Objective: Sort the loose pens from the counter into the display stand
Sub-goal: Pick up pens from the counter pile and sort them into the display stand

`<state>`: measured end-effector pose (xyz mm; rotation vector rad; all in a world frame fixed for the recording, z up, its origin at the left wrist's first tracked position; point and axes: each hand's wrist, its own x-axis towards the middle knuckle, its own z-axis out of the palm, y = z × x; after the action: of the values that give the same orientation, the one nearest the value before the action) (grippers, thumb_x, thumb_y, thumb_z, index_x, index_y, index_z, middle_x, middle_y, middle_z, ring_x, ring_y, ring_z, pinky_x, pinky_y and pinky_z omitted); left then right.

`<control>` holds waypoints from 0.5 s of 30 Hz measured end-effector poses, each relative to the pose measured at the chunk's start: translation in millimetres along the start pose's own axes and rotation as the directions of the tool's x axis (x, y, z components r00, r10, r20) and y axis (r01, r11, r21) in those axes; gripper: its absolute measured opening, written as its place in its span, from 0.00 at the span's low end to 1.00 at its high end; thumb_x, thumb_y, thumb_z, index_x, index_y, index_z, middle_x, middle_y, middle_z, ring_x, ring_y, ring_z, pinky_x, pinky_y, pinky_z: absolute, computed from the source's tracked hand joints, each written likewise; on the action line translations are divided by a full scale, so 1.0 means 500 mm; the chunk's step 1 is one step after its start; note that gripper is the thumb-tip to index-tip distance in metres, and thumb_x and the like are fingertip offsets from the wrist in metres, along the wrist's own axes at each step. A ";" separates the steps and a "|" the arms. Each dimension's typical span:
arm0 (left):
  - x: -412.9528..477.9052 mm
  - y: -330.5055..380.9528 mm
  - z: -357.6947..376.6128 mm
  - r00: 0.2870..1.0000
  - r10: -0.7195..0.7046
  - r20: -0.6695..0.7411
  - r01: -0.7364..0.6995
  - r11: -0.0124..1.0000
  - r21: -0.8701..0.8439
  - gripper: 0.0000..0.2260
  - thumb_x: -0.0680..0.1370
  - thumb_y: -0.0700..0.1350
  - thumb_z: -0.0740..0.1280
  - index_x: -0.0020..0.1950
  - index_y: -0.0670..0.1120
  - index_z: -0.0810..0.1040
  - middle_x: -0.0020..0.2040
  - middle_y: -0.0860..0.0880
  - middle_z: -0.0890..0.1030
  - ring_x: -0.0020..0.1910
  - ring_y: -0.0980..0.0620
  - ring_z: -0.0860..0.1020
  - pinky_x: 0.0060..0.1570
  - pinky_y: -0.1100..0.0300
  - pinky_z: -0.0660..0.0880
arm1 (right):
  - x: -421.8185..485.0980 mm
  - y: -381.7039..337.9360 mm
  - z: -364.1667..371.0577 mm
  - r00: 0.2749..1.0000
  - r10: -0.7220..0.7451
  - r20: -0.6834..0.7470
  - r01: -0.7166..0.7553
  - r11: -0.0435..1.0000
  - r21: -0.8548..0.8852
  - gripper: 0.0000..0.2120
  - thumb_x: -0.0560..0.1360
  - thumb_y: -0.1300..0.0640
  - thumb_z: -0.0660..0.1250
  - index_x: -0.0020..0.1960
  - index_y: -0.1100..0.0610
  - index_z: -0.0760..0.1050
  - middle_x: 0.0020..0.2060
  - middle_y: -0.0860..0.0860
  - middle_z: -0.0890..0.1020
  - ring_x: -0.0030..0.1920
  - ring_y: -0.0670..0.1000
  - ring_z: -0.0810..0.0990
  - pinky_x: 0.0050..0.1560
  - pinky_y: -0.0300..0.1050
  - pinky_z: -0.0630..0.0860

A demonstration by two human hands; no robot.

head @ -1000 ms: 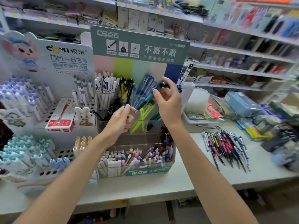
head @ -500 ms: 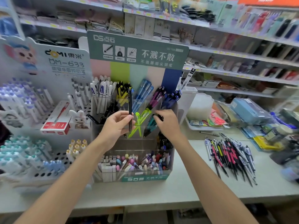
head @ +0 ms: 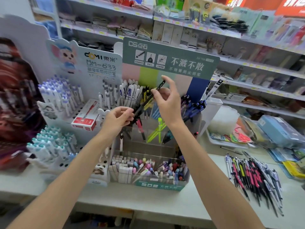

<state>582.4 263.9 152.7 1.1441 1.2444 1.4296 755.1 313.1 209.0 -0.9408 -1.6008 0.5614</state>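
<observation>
A black pen (head: 145,103) hangs tilted in front of the display stand (head: 170,61), its top end up to the right. My left hand (head: 118,120) pinches its lower end. Thumb and forefinger of my right hand (head: 167,103) pinch its upper part, with the other fingers spread. The stand's clear compartments hold white, black-yellow, blue, green and dark blue pens. A red pen (head: 140,127) sits just under my left hand; whether it stands in a compartment I cannot tell. The loose pens (head: 252,177) lie in a heap on the white counter (head: 148,200) to the right.
A white stand (head: 99,63) full of capped pens, with a red box (head: 85,119), is at the left. A clear bin of small pens and erasers (head: 148,169) fronts the display stand. Trays and blue packs (head: 279,129) crowd the right; stocked shelves run behind.
My right hand left the lower compartment, rose, and took the black pen's upper part. The pen has tilted from upright to slanting. My left hand stays on its lower end.
</observation>
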 end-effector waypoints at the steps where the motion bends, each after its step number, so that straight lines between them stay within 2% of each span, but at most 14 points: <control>1: 0.002 -0.001 -0.025 0.998 0.017 -0.063 -0.017 1.000 0.000 0.06 0.80 0.45 0.66 0.53 0.44 0.80 0.46 0.47 0.83 0.45 0.53 0.82 0.48 0.62 0.79 | 0.007 -0.002 0.004 0.996 -0.024 -0.089 0.025 1.000 0.013 0.21 0.77 0.59 0.69 0.68 0.54 0.68 0.40 0.55 0.82 0.42 0.52 0.81 0.47 0.44 0.79; 3: 0.006 -0.003 -0.071 0.985 0.044 -0.166 -0.043 0.999 0.011 0.06 0.80 0.46 0.67 0.51 0.45 0.79 0.42 0.49 0.82 0.40 0.54 0.80 0.42 0.65 0.77 | 0.015 -0.007 0.019 0.983 -0.088 -0.163 0.086 0.996 -0.020 0.21 0.77 0.61 0.69 0.67 0.57 0.68 0.39 0.53 0.81 0.40 0.49 0.81 0.44 0.38 0.77; 6: 0.012 -0.008 -0.107 0.974 0.051 -0.221 -0.053 0.999 -0.003 0.05 0.81 0.46 0.66 0.48 0.45 0.78 0.40 0.48 0.80 0.33 0.56 0.76 0.35 0.67 0.76 | 0.005 -0.009 0.059 0.978 -0.190 -0.085 0.173 0.970 -0.172 0.21 0.77 0.62 0.70 0.68 0.60 0.69 0.40 0.51 0.80 0.38 0.46 0.79 0.44 0.29 0.75; 10: 0.018 -0.016 -0.114 0.978 0.058 -0.200 -0.046 0.997 0.060 0.06 0.81 0.48 0.66 0.48 0.46 0.79 0.41 0.49 0.81 0.31 0.59 0.76 0.36 0.66 0.75 | -0.021 0.028 0.105 0.973 -0.207 0.102 0.229 0.916 -0.329 0.20 0.77 0.61 0.69 0.68 0.61 0.71 0.44 0.57 0.84 0.36 0.52 0.80 0.42 0.41 0.78; 13: 0.018 -0.018 -0.100 0.982 0.071 -0.176 -0.053 0.993 0.109 0.07 0.81 0.49 0.66 0.50 0.46 0.79 0.40 0.50 0.81 0.30 0.60 0.76 0.38 0.62 0.74 | -0.047 0.060 0.120 0.930 -0.212 0.299 0.338 0.814 -0.472 0.10 0.78 0.58 0.67 0.57 0.60 0.83 0.48 0.55 0.86 0.49 0.57 0.80 0.54 0.53 0.76; 15: 0.017 -0.017 -0.084 0.985 0.090 -0.150 -0.067 0.987 0.147 0.08 0.81 0.49 0.65 0.51 0.45 0.79 0.40 0.51 0.81 0.30 0.61 0.75 0.37 0.61 0.74 | -0.062 0.068 0.103 0.924 -0.172 0.341 0.334 0.798 -0.502 0.11 0.79 0.56 0.65 0.55 0.59 0.84 0.50 0.53 0.86 0.54 0.57 0.77 0.57 0.56 0.72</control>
<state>539.8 266.1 142.0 1.2060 1.4437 1.5343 716.1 313.6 151.6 -1.0682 -2.1752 0.0202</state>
